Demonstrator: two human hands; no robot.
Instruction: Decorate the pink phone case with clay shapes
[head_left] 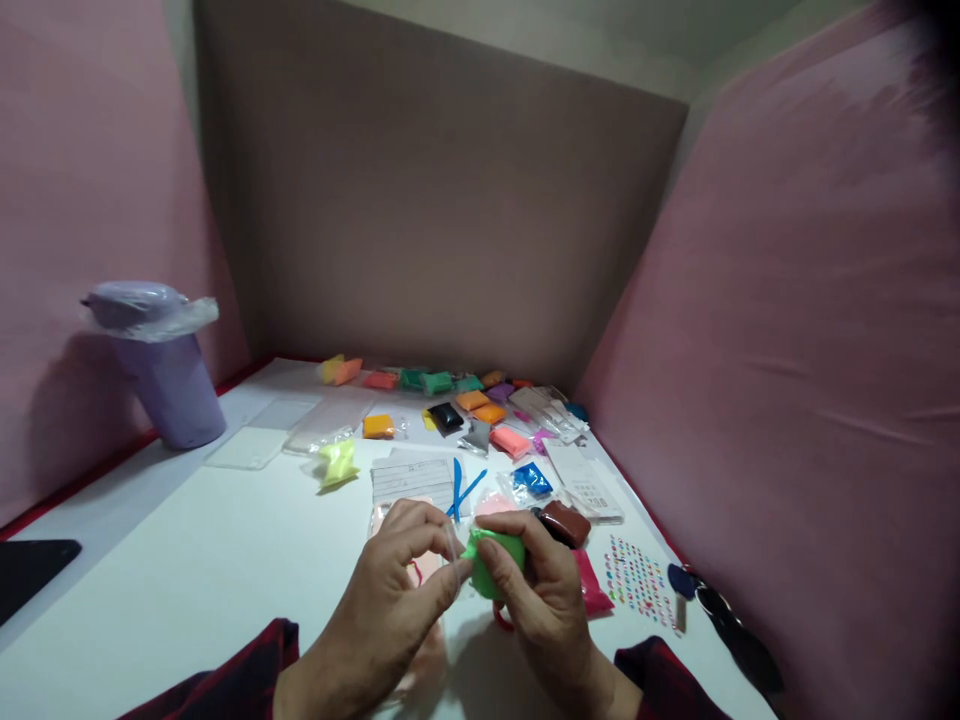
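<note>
Here we are at the middle of the bench: the green lump (pixel 504 572) is up off the white table (pixel 225 570), between 2 hands. The right hand (pixel 551 590) wraps it from 3 o'clock, thumb across its face, fingers closed firmly around; the left hand (pixel 390 575) pinches the narrow end at 9 o'clock, fingertips nearly together. Looks like a pulling or peeling step, that! The next move calls for a firm right hold and a gentle left draw towards 9 o'clock.

Now, the room, clocked from the lump: crossed blue tools (pixel 459 488) just off at 11, a brown packet (pixel 566 524) close at 2, a pink-red packet (pixel 594 585) tight at 3, gem stickers (pixel 637 585) beyond, then the table's right edge. Generous bare surface lies past the left hand, around 9 o'clock.
</note>
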